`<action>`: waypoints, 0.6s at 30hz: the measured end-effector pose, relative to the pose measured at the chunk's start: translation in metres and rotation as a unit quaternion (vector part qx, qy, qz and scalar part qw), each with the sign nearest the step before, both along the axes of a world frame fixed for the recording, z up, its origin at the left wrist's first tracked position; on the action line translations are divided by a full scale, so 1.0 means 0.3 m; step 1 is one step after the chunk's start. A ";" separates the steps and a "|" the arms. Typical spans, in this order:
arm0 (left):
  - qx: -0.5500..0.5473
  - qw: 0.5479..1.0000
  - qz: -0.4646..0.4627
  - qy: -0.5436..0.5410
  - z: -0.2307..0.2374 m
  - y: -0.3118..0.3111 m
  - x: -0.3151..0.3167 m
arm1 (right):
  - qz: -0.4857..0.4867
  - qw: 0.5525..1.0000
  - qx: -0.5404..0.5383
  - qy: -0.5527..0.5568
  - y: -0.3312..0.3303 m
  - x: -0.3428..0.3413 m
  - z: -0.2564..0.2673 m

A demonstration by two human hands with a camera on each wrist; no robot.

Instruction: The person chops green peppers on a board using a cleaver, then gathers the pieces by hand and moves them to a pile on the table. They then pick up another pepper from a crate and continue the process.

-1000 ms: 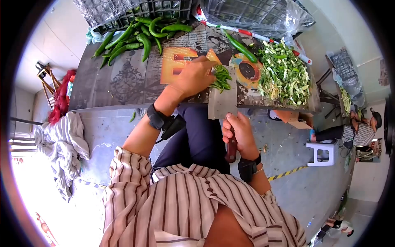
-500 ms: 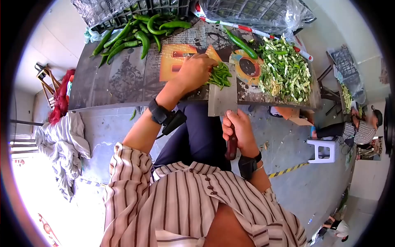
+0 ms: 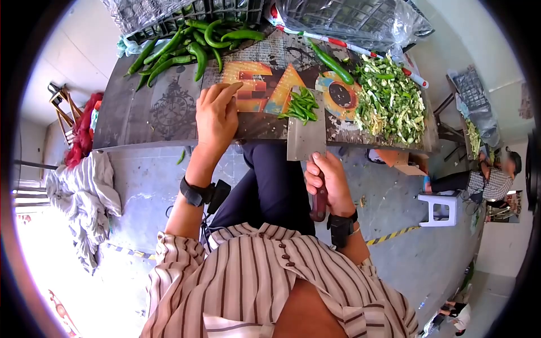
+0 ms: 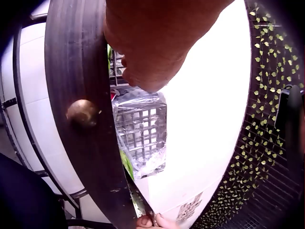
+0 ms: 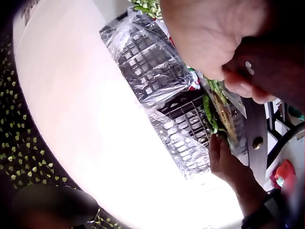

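My right hand (image 3: 332, 179) grips the dark wooden handle of a cleaver (image 3: 306, 141). The cleaver's broad blade lies flat across the table's near edge, and a small heap of cut green pepper pieces (image 3: 303, 106) covers its far end. To the left, my left hand (image 3: 217, 117) is over the table with loosely bent fingers and nothing in them. In the right wrist view, the right hand (image 5: 214, 38) is around the handle, and the left hand (image 5: 228, 164) shows below. Whole green peppers (image 3: 197, 53) are piled at the back left.
Chopped pepper (image 3: 390, 101) forms a large heap on the right of the patterned table (image 3: 135, 124). One whole pepper (image 3: 331, 63) lies beside it. Plastic-lined black crates (image 3: 349, 22) stand behind. A white stool (image 3: 438, 211) and a seated person (image 3: 496, 174) are at the right.
My left hand has come away from the cut pepper pieces on the blade and moved left across the table. The right hand and cleaver have stayed almost in place.
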State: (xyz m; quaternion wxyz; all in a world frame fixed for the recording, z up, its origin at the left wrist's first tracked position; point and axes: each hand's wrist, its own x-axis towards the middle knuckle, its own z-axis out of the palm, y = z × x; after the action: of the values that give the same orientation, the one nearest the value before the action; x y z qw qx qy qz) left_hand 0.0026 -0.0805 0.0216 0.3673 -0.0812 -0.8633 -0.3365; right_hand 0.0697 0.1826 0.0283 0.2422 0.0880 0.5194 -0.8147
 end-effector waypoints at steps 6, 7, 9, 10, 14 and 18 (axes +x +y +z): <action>0.006 0.999 0.038 0.002 -0.012 -0.009 0.004 | 0.006 1.000 -0.002 0.012 0.013 -0.017 0.031; 0.010 0.999 0.040 0.003 -0.014 -0.011 0.006 | 0.006 1.000 -0.005 0.017 0.016 -0.021 0.036; 0.017 0.999 0.033 0.019 -0.010 -0.008 0.009 | 0.012 1.000 -0.013 0.017 0.032 -0.029 0.036; 0.021 0.999 0.029 0.028 -0.008 -0.006 0.010 | 0.015 0.999 -0.024 0.020 0.040 -0.036 0.046; 0.032 0.999 0.036 -0.004 -0.006 -0.007 0.026 | 0.028 1.000 -0.003 0.010 0.057 -0.061 0.098; 0.040 0.999 0.031 0.010 -0.012 -0.006 0.029 | 0.042 0.999 -0.001 0.015 0.087 -0.121 0.169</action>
State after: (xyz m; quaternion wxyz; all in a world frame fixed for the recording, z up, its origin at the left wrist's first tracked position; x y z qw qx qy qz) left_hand 0.0113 -0.0822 0.0180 0.3893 -0.0428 -0.8474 -0.3586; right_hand 0.0335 0.2087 0.0789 0.2685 0.0535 0.5252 -0.8058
